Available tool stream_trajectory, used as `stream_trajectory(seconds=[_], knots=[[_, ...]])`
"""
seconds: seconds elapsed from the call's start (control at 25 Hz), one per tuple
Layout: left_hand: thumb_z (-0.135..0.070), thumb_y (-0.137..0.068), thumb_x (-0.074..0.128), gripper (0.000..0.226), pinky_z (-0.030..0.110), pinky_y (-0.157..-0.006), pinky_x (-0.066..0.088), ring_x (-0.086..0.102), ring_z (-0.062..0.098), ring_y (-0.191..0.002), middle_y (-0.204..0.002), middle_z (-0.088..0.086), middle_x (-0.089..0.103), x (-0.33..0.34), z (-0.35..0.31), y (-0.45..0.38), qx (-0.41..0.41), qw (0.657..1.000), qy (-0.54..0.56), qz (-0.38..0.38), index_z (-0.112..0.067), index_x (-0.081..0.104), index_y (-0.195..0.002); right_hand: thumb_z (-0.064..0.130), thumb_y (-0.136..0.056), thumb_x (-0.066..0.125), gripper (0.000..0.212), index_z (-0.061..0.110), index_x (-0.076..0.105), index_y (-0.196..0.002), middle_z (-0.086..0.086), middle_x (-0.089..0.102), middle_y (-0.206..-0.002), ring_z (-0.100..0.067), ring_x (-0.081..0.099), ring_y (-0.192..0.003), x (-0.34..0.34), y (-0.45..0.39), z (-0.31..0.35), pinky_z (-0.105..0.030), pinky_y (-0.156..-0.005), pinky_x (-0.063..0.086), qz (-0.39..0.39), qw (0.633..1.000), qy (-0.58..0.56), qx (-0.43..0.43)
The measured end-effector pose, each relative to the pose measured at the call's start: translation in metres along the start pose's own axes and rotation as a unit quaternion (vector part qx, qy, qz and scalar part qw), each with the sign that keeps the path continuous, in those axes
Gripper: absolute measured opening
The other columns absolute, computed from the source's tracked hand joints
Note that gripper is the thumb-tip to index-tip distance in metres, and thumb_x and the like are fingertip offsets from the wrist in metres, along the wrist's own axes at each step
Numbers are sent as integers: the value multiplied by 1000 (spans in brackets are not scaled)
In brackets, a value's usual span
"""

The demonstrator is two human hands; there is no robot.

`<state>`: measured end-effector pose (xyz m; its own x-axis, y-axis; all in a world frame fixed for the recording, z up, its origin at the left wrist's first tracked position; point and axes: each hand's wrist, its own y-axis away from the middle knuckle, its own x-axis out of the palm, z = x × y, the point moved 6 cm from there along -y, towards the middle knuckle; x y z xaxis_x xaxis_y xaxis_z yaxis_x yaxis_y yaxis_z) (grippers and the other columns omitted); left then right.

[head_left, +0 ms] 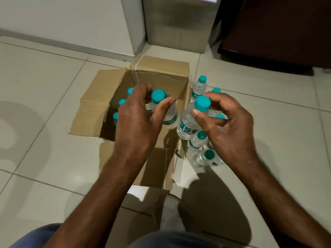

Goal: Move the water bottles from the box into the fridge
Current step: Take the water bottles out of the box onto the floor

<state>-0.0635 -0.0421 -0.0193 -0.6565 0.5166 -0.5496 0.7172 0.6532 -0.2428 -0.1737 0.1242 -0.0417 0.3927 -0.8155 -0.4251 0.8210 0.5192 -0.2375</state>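
An open cardboard box (93, 108) stands on the tiled floor with its flaps spread. Several clear water bottles with teal caps (122, 102) stand upright inside it at the left. My left hand (136, 120) is over the box and grips one bottle (170, 115) just below its teal cap. My right hand (231, 122) is to the right of the box and holds another bottle (188, 122) by the neck. Several more bottles (198, 86) stand on the floor right of the box, partly hidden under my right hand.
A grey fridge (179, 24) stands behind the box, its door shut. A dark brown cabinet (279, 29) is at the far right. A white wall and skirting run along the back left. My blue trouser knees are at the bottom edge.
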Motion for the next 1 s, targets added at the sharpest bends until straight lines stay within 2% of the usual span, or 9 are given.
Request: stream_trajectory(seconds=[0.08, 0.16, 0.36, 0.48, 0.56, 0.64, 0.76, 0.84, 1.0], knots=[[-57, -84, 55, 47, 8, -73, 53, 63, -3, -93, -105, -13, 63, 10, -11, 5, 17, 999, 31, 29, -22, 60, -114, 40, -91, 70, 35, 25, 63, -122, 14, 64, -120, -5, 62, -114, -31, 13, 1, -27, -86, 61, -21, 1000, 15, -6], [-58, -84, 57, 45, 7, -73, 52, 64, -1, -95, -104, -15, 65, 25, -21, 16, 32, 995, 42, 86, -23, 62, -112, 40, -91, 70, 35, 23, 65, -121, 14, 65, -118, -10, 64, -113, -59, 29, -1, -29, -84, 62, -38, 999, 29, -5], [-72, -74, 55, 52, 21, -74, 60, 66, -6, -90, -110, -20, 67, 74, -24, 61, 8, 970, 41, 238, -41, 58, -114, 40, -90, 71, 30, 25, 65, -115, 16, 63, -115, -15, 65, -109, -90, 77, -16, -29, -79, 62, -44, 996, 80, -13], [-67, -74, 66, 50, 28, -82, 60, 65, -4, -92, -112, -20, 69, 99, -13, 88, 0, 958, 11, 285, -41, 58, -115, 44, -90, 70, 30, 29, 64, -114, 17, 62, -114, -13, 65, -107, -88, 105, -37, -29, -74, 61, -31, 993, 112, 12], [-62, -75, 72, 49, 25, -85, 57, 62, -5, -96, -115, -20, 68, 114, -1, 102, -13, 949, -7, 315, -42, 57, -118, 47, -90, 68, 30, 32, 63, -115, 19, 62, -115, -10, 64, -106, -83, 121, -56, -28, -71, 61, -20, 991, 121, 48], [-62, -78, 71, 50, 15, -83, 50, 56, -6, -96, -120, -18, 66, 130, 12, 114, -23, 935, -38, 352, -44, 52, -121, 49, -92, 67, 29, 35, 63, -116, 22, 61, -117, -6, 63, -108, -75, 134, -79, -24, -74, 61, -10, 988, 124, 92], [-56, -83, 70, 49, 17, -88, 43, 56, 0, -107, -127, -16, 63, 153, 34, 127, -58, 920, -57, 384, -43, 50, -125, 50, -86, 67, 35, 35, 64, -118, 23, 60, -118, 0, 60, -110, -64, 148, -109, -20, -81, 60, -2, 981, 124, 150], [-50, -84, 73, 47, 13, -86, 40, 54, 0, -108, -127, -16, 62, 164, 47, 134, -74, 916, -51, 391, -41, 50, -124, 45, -85, 69, 38, 32, 65, -121, 20, 59, -121, 3, 58, -111, -58, 153, -125, -18, -86, 58, 0, 976, 130, 175], [-43, -84, 75, 44, 2, -76, 31, 50, -7, -98, -120, -18, 62, 175, 62, 144, -46, 919, -60, 388, -40, 51, -121, 30, -87, 75, 38, 25, 65, -124, 12, 59, -125, -3, 59, -111, -50, 159, -148, -9, -88, 53, 5, 967, 132, 219]])
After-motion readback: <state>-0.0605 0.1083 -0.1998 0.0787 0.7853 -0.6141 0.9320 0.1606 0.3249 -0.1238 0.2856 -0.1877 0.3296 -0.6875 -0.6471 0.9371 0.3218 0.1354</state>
